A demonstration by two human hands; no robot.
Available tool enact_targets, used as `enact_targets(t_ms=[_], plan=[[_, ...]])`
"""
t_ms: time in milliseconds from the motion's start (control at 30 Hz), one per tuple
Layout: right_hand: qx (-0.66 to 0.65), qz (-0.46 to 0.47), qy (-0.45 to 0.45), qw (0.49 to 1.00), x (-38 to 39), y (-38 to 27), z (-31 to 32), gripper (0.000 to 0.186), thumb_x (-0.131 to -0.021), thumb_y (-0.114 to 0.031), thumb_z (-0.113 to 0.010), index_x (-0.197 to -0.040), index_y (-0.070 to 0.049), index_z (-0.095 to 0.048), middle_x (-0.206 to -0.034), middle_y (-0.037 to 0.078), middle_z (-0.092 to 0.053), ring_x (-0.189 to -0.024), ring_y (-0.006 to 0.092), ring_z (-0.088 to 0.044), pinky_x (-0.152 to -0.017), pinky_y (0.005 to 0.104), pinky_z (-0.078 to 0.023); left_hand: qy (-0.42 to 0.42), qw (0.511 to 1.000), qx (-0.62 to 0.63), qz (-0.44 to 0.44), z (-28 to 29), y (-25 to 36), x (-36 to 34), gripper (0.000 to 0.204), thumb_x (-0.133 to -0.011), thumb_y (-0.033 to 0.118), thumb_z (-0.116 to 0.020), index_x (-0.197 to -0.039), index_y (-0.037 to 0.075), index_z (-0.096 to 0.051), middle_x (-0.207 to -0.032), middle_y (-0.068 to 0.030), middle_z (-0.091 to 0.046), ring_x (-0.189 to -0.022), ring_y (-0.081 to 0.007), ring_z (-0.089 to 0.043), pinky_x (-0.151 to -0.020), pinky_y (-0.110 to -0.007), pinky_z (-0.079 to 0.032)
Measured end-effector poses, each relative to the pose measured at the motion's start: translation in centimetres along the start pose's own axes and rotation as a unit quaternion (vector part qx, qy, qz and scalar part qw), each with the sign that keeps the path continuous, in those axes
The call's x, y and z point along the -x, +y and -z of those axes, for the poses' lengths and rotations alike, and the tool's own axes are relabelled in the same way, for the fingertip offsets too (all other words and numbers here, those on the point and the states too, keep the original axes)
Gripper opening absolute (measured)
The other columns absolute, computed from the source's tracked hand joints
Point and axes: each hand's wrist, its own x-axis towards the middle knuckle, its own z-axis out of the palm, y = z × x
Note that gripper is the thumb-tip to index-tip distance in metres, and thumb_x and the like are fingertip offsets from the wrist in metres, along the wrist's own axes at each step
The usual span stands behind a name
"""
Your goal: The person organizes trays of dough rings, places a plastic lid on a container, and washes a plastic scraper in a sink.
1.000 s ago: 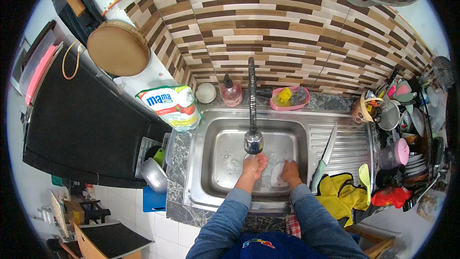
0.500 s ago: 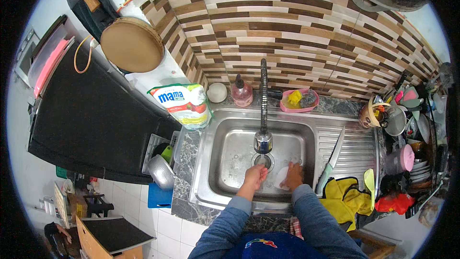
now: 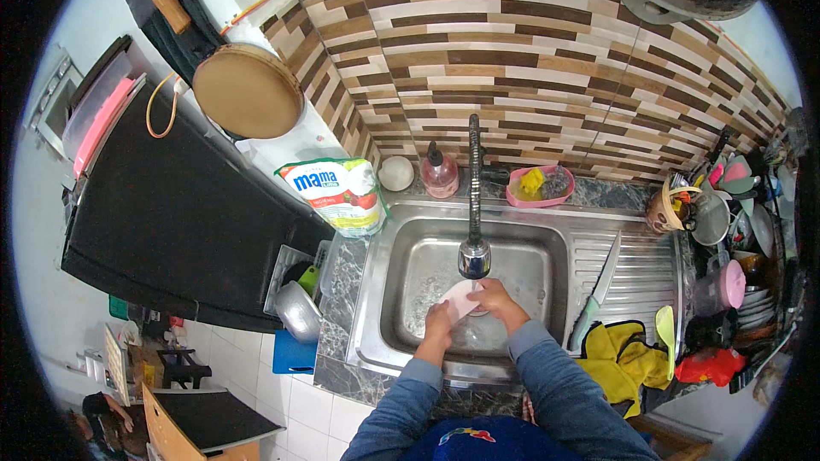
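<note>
Both my hands are over the metal sink (image 3: 389, 269), just below the spout of the faucet (image 3: 475, 256). My left hand (image 3: 438, 323) grips the lower left edge of a pale pinkish-white flat dish (image 3: 462, 299), which is tilted under the spout. The fingers of my right hand (image 3: 499, 300) close on the dish's upper right side and cover part of it. Water appears to splash in the basin around it. Whether the dish is a plate or a shallow bowl is hard to make out.
On the ribbed drainboard (image 3: 645, 269) lie a green-handled knife (image 3: 596, 294), a yellow-black cloth (image 3: 619, 363) and a light green spoon (image 3: 665, 337). A pink soap bottle (image 3: 439, 175) and a pink sponge tray (image 3: 540, 188) stand behind the sink. Dishes (image 3: 753, 307) crowd the right.
My right hand has lifted the pale dish from the right of the basin to beneath the spout. My left hand has come in and taken hold of it too.
</note>
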Motion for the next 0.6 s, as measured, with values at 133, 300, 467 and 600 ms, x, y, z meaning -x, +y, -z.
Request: enact_targets(t_ms=[133, 300, 467, 600], plan=[[0.006, 0.004, -0.009, 1.0, 0.5, -0.8, -0.6, 0.02, -0.073, -0.004, -0.056, -0.094, -0.002, -0.057, -0.083, 0.008, -0.058, -0.068, 0.0189, -0.058, -0.055, 0.0291, -0.048, -0.014, 0.999, 0.033, 0.028, 0.6, 1.4, 0.8, 0.036, -0.077, 0.027, -0.051, -0.108, 0.011, -0.043, -0.101, -0.0072, -0.049, -0.09, -0.0241, -0.048, -0.065, -0.045, -0.041], [0.174, 0.148, 0.051, 0.972, 3.6, -3.6, -1.4, 0.014, -0.076, -0.008, -0.054, -0.086, 0.001, -0.059, -0.075, 0.009, -0.059, -0.066, 0.0165, -0.057, -0.055, 0.0284, -0.045, -0.056, 0.997, 0.049, 0.008, 0.0, 2.4, 1.9, 0.031, -0.078, 0.015, -0.054, -0.104, 0.002, -0.043, -0.09, -0.0114, -0.053, -0.075, -0.0223, -0.056, -0.058, -0.035, -0.047], [0.161, 0.158, 0.241, 0.944, 1.8, -3.0, 0.4, 0.023, -0.075, -0.024, -0.059, -0.073, 0.0, -0.059, -0.064, 0.011, -0.057, -0.056, 0.0185, -0.054, -0.053, 0.0326, -0.043, -0.273, 0.948, 0.159, 0.033, -0.1, 1.5, 1.1, 0.03, -0.078, 0.004, -0.051, -0.106, 0.003, -0.043, -0.096, -0.0117, -0.054, -0.082, -0.0238, -0.056, -0.067, -0.037, -0.05], [0.333, 0.169, 0.318, 0.871, 0.9, -2.1, -1.5, 0.024, -0.077, -0.025, -0.054, -0.08, -0.001, -0.059, -0.074, 0.017, -0.057, -0.068, 0.0279, -0.057, -0.062, 0.0373, -0.044, -0.286, 0.941, 0.177, 0.032, -1.6, 2.4, 3.0, 0.031, -0.077, -0.004, -0.046, -0.107, 0.002, -0.046, -0.096, -0.0112, -0.054, -0.087, -0.0222, -0.055, -0.07, -0.035, -0.049]])
